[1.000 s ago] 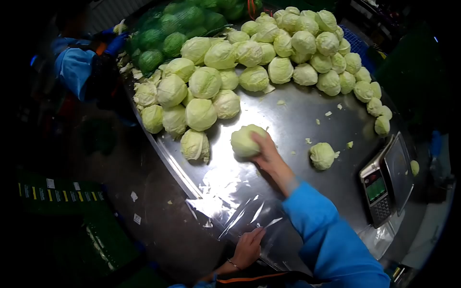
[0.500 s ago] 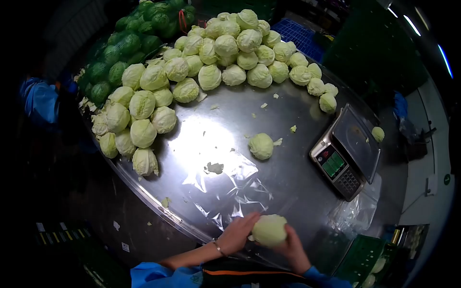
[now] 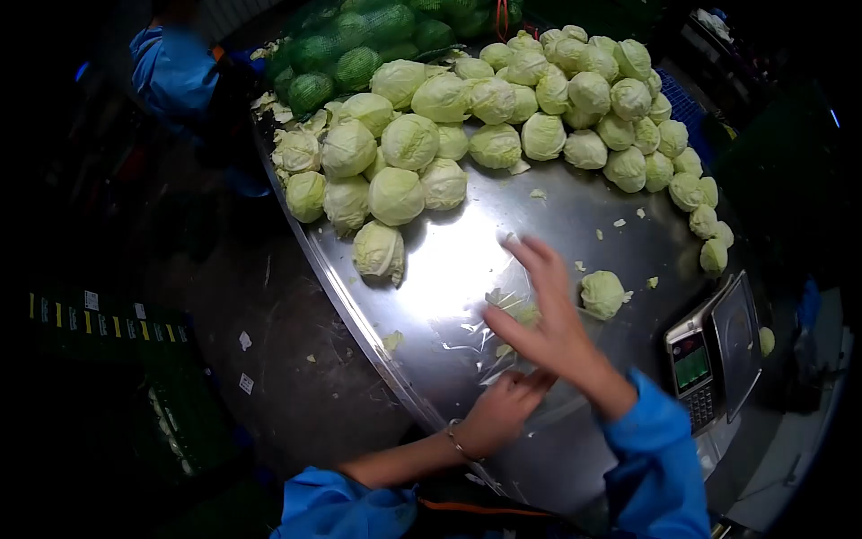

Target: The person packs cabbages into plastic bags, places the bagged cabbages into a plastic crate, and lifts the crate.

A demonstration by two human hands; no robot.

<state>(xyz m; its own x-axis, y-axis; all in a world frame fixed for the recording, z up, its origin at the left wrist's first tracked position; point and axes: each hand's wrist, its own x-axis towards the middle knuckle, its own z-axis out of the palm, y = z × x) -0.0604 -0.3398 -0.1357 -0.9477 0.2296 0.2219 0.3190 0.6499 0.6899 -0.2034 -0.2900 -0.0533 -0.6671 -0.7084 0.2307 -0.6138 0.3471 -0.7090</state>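
Observation:
My right hand [image 3: 552, 314] is stretched out over the steel table [image 3: 350, 310], thumb and fingers spread, holding nothing. Pale green leaf scraps show between its thumb and fingers. Below it, my left hand [image 3: 505, 411] has its fingers bent together at clear plastic film [image 3: 462, 346]; what they pinch is too small to tell. A single cabbage [image 3: 602, 295] lies right of my right hand. Another cabbage [image 3: 379, 251] sits at the near left end of the large cabbage pile [image 3: 494, 101].
Green net sacks of cabbages [image 3: 359, 36] lie at the back left. A person in blue [image 3: 175, 72] stands beyond the left edge. On the right is a scale [image 3: 696, 359] with plastic bags below it. Dark green crates [image 3: 99, 346] are at the lower left.
Half a second ago both hands held a cabbage near the table's front edge; it is no longer seen in them. My right hand has opened and moved forward. The view has shifted.

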